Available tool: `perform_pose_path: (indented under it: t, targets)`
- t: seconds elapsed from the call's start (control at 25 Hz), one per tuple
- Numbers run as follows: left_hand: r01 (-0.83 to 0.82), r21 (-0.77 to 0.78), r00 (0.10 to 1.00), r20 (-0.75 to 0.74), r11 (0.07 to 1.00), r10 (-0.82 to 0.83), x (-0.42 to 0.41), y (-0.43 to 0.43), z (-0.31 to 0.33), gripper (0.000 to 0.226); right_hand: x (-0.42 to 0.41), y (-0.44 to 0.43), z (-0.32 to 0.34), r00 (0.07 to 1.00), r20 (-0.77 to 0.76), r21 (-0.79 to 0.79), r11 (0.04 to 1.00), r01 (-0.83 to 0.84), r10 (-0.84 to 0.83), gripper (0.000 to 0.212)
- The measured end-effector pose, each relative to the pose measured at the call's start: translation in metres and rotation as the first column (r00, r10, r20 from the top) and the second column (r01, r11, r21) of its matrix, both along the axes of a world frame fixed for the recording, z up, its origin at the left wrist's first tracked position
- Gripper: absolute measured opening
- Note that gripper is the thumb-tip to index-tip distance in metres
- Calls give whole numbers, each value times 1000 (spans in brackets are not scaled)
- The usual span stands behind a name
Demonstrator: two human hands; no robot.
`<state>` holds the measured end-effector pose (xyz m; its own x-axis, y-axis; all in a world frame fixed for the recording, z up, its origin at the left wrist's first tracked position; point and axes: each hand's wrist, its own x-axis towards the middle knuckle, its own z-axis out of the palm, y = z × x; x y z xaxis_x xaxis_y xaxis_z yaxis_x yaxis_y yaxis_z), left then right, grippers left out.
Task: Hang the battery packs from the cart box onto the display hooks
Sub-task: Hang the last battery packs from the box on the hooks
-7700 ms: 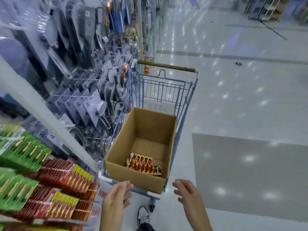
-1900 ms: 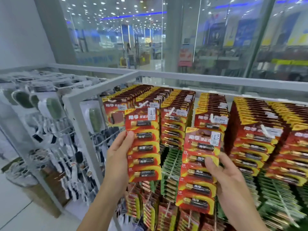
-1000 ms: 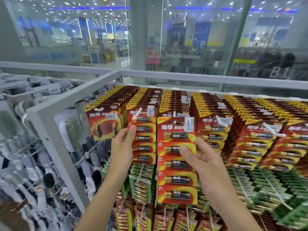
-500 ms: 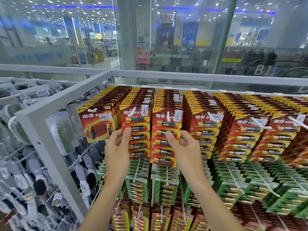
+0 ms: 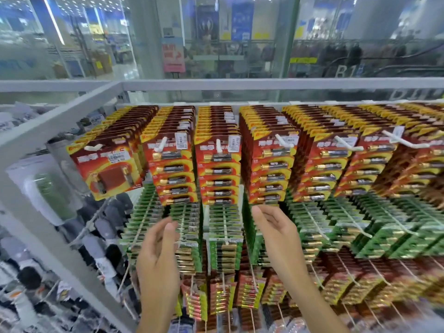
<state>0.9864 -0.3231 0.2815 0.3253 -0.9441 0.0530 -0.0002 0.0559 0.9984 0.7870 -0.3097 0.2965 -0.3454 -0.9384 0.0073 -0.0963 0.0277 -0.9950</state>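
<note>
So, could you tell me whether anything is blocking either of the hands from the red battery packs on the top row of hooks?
Nothing visible does. Both the left hand and right hand are empty and held below the red battery packs hanging on the white hooks. Only open air lies between them, with the green packs hanging behind the hands.

Both forearms are cut off by the bottom edge, print on the red battery packs [image 5: 217, 164] is too blurred to read, the rows at far right [image 5: 413, 164] smear with blur, and stacked packs hide the hooks' [image 5: 218, 143] rear lengths.
</note>
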Motion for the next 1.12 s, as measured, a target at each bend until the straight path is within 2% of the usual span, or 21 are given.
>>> perform_pose_path:
  t: [0.12,0.24,0.44,0.56,0.6,0.68,0.8,0.84,0.96,1.12]
  targets:
    - [121,75,993,-16,990,-120,-31,16,-19,40,-29,31,-24,994,40,96,990,102,-106,22]
    - [299,168,954,-31,939,-298,-73,28,-43,42,-69,68,-46,966,49,176,954,242,-254,24]
    - [536,221,841,-53,815,-539,-159,52,-79,20,-142,146,-67,848,62,227,835,501,-526,19]
    - [672,309,729,-116,674,-674,-226,61,-99,22,-187,204,-74,749,77,252,739,625,-659,7]
    - [720,351,675,-157,598,-721,-249,66,-104,24,-202,224,-78,715,64,246,705,665,-697,10]
    - [769,376,607,-178,516,-774,-299,89,-108,20,-233,267,-88,622,38,256,609,751,-782,17]
    - [794,303,582,-124,527,-804,-361,139,-113,22,-277,330,-103,480,27,267,469,842,-877,9]
    - [819,285,546,-122,498,-829,-379,156,-115,27,-290,349,-107,439,27,262,431,864,-898,10]
    - [861,301,457,-102,410,-884,-440,201,-123,16,-326,405,-123,345,15,288,334,897,-939,11]
    - [894,332,344,-75,301,-936,-512,253,-128,23,-362,462,-135,232,72,358,242,902,-970,9]
